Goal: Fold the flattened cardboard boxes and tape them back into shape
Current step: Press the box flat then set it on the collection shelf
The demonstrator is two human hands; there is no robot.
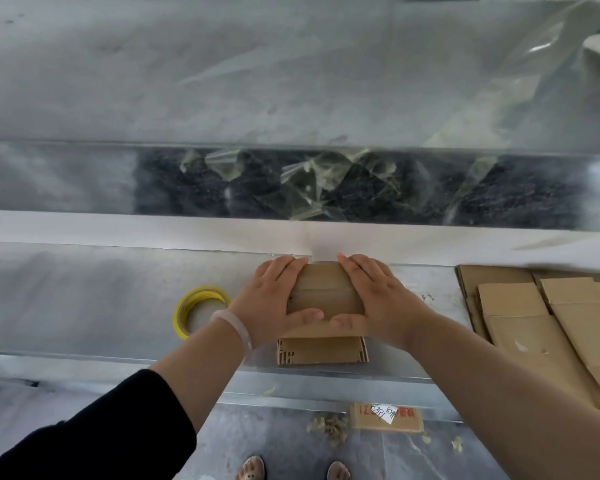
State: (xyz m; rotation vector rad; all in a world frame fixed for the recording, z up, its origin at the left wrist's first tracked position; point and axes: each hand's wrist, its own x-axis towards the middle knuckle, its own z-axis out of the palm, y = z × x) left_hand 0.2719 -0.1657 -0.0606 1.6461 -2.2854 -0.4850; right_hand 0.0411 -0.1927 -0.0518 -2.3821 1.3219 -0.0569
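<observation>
Metal sheeting forms the grey desk [84, 299], with clear plastic film [326, 181] crumpled in a dark channel beyond it and a stone floor seen below its front edge. One small cardboard box [323, 296] is pressed at the middle of the desk between the left hand [274, 299] and right hand [378, 299], both clamped on its sides. One yellow tape roll [200, 311] lies just left. One stack of flattened cardboard boxes [534, 317] lies to the right.
</observation>
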